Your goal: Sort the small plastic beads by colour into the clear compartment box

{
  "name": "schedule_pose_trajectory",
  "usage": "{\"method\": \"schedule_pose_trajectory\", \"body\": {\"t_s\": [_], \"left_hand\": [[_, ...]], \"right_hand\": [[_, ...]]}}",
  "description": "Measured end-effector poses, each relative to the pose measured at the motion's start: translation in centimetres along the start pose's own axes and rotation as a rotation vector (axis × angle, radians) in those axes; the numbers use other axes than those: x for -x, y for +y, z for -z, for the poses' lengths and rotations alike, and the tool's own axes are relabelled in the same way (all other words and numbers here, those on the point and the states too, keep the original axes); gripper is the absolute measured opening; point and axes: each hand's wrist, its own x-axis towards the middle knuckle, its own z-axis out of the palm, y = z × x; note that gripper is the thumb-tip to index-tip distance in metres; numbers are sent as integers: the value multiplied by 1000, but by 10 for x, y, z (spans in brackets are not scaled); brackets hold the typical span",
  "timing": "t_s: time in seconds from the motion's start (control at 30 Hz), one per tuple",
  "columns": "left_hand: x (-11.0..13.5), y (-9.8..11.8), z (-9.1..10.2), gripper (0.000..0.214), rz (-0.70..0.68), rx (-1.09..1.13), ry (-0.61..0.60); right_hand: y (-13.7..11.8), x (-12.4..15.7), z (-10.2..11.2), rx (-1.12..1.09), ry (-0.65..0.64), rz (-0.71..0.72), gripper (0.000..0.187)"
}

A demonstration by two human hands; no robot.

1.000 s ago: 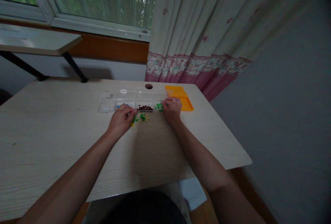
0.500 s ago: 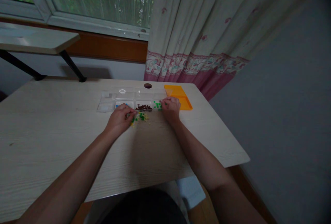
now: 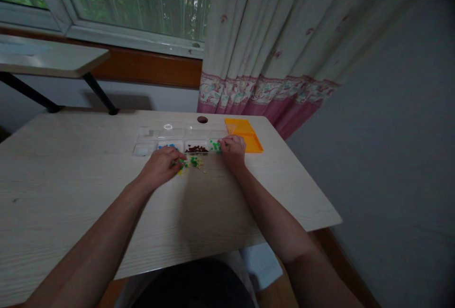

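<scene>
My left hand (image 3: 161,165) is at the left side of a small loose pile of green and yellow pieces (image 3: 195,161) on the table. Its thumb and forefinger are apart, with green bits showing between them. My right hand (image 3: 233,150) is over the right end of a clear compartment box (image 3: 144,149), fingers pinched together at the compartment of green pieces (image 3: 215,145). Whatever those fingertips hold is too small to make out. Brown pieces (image 3: 196,149) fill the compartment between my hands, and blue pieces (image 3: 167,147) lie in the one behind my left hand.
The box's clear lid (image 3: 170,131) stands open at the back. An orange tray (image 3: 254,143) lies just right of my right hand. Behind are a round table hole (image 3: 202,120), a curtain (image 3: 241,80) and a raised shelf (image 3: 53,57) on black legs.
My left hand has shifted slightly left and down, and its thumb and forefinger have parted. More of the blue pieces show now. My right hand stays at the green compartment.
</scene>
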Motion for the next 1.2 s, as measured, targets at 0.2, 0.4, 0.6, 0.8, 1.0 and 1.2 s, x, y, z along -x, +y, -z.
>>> {"method": "schedule_pose_trajectory", "body": {"t_s": [0.2,0.4,0.6,0.8,1.0,1.2], "left_hand": [[2,11,1,22,73,-112,-69],[2,12,-5,21,74,-122,-47],[2,13,-9,17,51,-131,-21],[1,16,-14,22,41,-157,8],[-1,17,-16,25,59,-9,101],[-6,20,-19,29,291,486,272]], "right_hand": [[0,1,0,8,13,31,21],[-1,1,-2,-20,36,36,21],[-2,1,0,-26,2,33,21],[-3,0,0,-17,2,38,21],[-10,1,9,-23,14,104,21],[-42,18,22,-70,-73,397,23]]}}
